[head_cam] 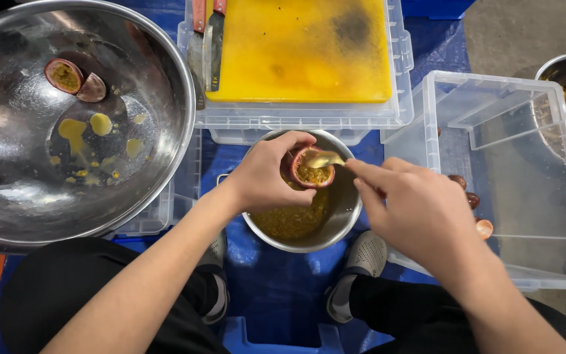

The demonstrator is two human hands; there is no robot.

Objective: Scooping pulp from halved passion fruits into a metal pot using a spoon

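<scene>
Fingers [282,152] curl around passion fruit half [312,169]; right hand [407,206] pinches spoon [325,158].

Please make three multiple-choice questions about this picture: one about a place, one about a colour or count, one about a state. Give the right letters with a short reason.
1. Where is the passion fruit half held by the left hand?
A. over the small steel bowl
B. on the cutting board
C. in the clear bin

2. What colour is the cutting board?
A. green
B. yellow
C. white

3. What does the right hand hold?
A. a knife
B. nothing
C. a spoon

Answers:
1 A, the pulp-filled bowl lies right under it.
2 B, its top is yellow with stains.
3 C, the spoon's tip is in the fruit.
</scene>
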